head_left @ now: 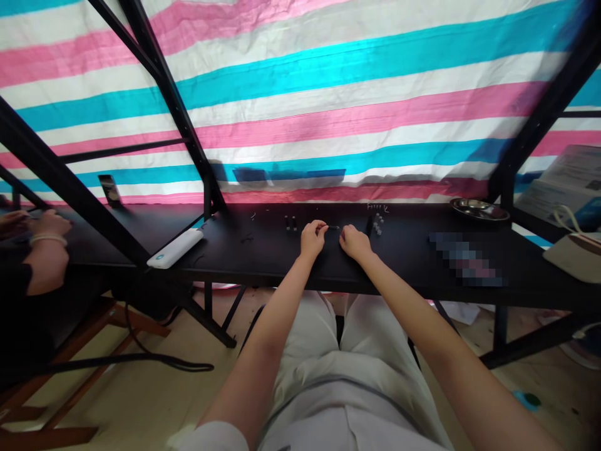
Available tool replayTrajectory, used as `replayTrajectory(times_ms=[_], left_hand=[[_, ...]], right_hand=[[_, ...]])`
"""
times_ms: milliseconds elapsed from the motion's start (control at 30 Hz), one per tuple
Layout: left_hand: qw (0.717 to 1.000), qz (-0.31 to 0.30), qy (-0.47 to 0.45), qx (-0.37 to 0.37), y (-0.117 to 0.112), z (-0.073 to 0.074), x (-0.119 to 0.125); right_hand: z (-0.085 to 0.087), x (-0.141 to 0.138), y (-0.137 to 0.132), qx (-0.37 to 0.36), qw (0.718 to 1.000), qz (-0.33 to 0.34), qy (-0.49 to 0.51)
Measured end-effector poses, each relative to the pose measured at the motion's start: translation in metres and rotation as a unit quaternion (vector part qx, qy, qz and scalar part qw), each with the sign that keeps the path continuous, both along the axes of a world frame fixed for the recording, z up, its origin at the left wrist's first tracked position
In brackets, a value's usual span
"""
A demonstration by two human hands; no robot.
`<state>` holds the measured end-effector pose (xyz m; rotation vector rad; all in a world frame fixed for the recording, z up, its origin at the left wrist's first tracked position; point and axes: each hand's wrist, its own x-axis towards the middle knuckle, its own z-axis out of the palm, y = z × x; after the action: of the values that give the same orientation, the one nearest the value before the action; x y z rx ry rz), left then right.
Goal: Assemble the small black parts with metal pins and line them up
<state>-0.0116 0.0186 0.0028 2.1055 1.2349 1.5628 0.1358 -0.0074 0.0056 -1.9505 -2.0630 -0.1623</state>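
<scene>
Fingers (321, 225) between tubes (294, 223) and pale pieces (378, 225)

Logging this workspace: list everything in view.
Rod: one, dark, centre
Tubes: two, dark, left of rod
Block: one, black, right of rod
Bits: many, pale, beside block
Case: one, white, left
Dish: one, silver, rear right
Pixelated patch: one, mixed, right
Bag: one, beige, right edge
Tables: two, black, centre, left
Sheet: one, pink, blue, white, behind
Frames: several, black, around tables
Wooden bars: several, brown, lower left
Co-worker's hands: two, far left
Left hand: one, holding rod
Right hand: one, beside rod
</scene>
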Motion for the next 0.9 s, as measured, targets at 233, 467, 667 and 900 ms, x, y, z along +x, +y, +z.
replayTrajectory(times_ms=[233,467,667,900], left_hand=[[0.998,0.002,0.017,0.056,0.0,-0.003,0.001],[0.991,-0.053,0.104,0.067,-0.008,-0.002,0.004],[0.984,-0.067,0.157,0.049,-0.014,0.0,0.006],[0.988,-0.037,0.131,0.072,-0.009,-0.001,0.004]], right_hand=[[0.0,-0.001,-0.001,0.005,1.0,0.004,-0.018],[-0.004,0.001,0.001,0.035,0.999,0.006,0.008],[-0.008,0.007,0.004,0.118,0.988,0.021,0.097],[-0.013,0.01,0.009,0.141,0.981,0.064,0.121]])
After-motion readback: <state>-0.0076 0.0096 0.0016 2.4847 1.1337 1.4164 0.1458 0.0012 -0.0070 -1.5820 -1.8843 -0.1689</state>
